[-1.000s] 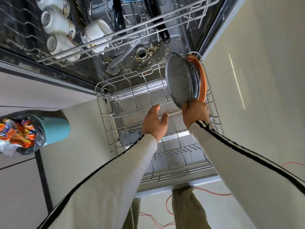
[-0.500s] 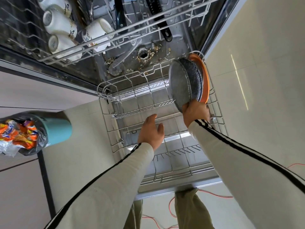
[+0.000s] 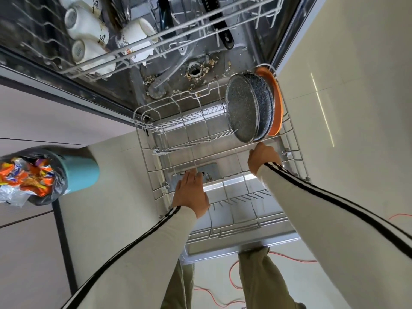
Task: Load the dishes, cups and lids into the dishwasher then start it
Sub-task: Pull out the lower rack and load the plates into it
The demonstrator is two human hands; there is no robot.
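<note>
The dishwasher (image 3: 243, 54) stands open with its lower rack (image 3: 156, 190) pulled out over the door. At the rack's far right corner, speckled grey plates (image 3: 242, 108) stand on edge between the tines, with an orange plate (image 3: 277, 103) upright just behind them against the rack's side. The right hand (image 3: 263, 157) sits right at the bottom edge of the front grey plate; its fingers are tucked out of sight, so I cannot tell whether its grip is clamped on the rim or loose. The left hand (image 3: 191, 192) hangs palm down over the middle of the rack, grip apart, fingers straight and holding nothing. White cups (image 3: 87, 25) lie in the upper rack (image 3: 138, 56). A teal bin (image 3: 82, 172) stuffed with wrappers stands on the floor (image 3: 107, 219) to the left, and a red cable (image 3: 231, 277) trails near the person's feet.
</note>
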